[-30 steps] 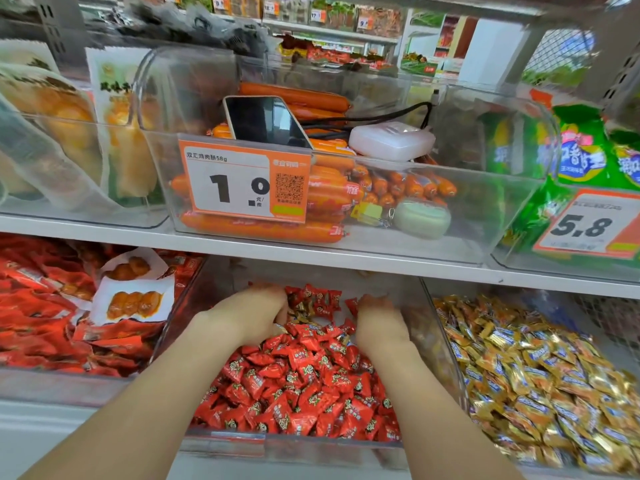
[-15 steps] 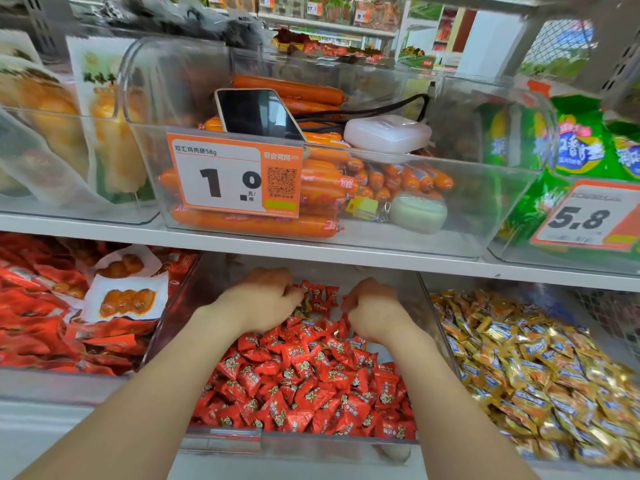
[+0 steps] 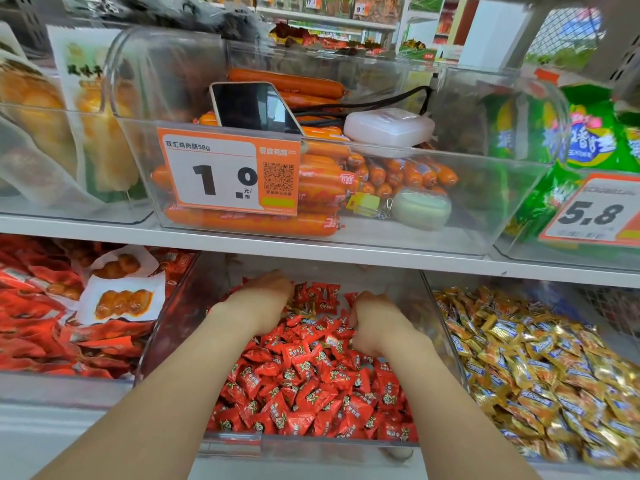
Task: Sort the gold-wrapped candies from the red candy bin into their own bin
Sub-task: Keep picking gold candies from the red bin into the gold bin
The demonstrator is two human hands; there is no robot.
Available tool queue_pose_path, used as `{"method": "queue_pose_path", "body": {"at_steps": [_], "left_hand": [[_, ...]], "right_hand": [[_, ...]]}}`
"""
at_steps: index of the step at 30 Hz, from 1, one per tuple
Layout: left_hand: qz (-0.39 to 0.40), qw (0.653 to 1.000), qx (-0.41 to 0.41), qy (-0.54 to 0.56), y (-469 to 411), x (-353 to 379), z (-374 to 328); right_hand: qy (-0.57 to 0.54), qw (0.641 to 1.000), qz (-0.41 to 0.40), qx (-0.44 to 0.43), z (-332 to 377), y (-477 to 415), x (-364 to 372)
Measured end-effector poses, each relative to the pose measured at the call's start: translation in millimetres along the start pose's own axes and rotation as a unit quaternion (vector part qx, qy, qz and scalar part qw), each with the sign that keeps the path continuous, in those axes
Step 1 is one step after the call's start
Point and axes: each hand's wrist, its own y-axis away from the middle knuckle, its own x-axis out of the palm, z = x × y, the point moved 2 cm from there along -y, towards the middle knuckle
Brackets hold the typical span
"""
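Observation:
A clear bin (image 3: 446, 344) on the lower shelf holds a heap of red candies (image 3: 304, 375). Both my hands are deep in it, near the back. My left hand (image 3: 263, 299) lies palm down, and its fingertips are buried in the pile. My right hand (image 3: 377, 323) is curled like a fist among the candies, and what it holds is hidden. A speck of gold wrapper (image 3: 303, 310) shows between the hands. To the right, the neighbouring bin is heaped with gold-wrapped candies (image 3: 540, 362).
The shelf board (image 3: 346, 252) hangs low over the hands. Above it stands a clear bin of orange sausages (image 3: 311, 188) with a phone (image 3: 252, 107) and a white case (image 3: 388, 126) on top. Red snack packets (image 3: 52, 323) fill the bin on the left.
Both hands pushed further back into the red pile. My right hand has since curled tighter and drawn slightly toward me, while the left stays near the back.

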Motion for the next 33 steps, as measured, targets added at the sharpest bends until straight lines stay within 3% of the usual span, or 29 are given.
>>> {"method": "queue_pose_path", "body": {"at_steps": [10,15,18,25,29,33], "left_hand": [[0.013,0.993,-0.007,0.119,20.4,-19.8,10.7],[-0.081,0.988,-0.024,0.129,30.9,-28.6,15.3],[-0.088,0.986,-0.030,0.139,32.4,-25.5,19.9],[0.022,0.996,-0.011,0.088,43.0,-19.6,13.7],[0.026,0.997,-0.018,0.077,41.8,-16.7,16.4],[0.033,0.997,-0.014,0.066,42.5,-19.0,14.6]], "right_hand": [[-0.137,0.990,-0.010,0.036,-2.0,9.0,-19.8],[-0.211,0.977,-0.033,-0.026,6.0,22.2,-29.6],[-0.274,0.960,-0.044,-0.024,13.8,25.9,-32.4],[-0.215,0.968,0.002,-0.129,16.0,26.4,-19.5],[-0.138,0.980,0.037,-0.141,19.6,27.3,-9.7],[-0.138,0.981,0.034,-0.132,24.4,25.2,1.3]]}}
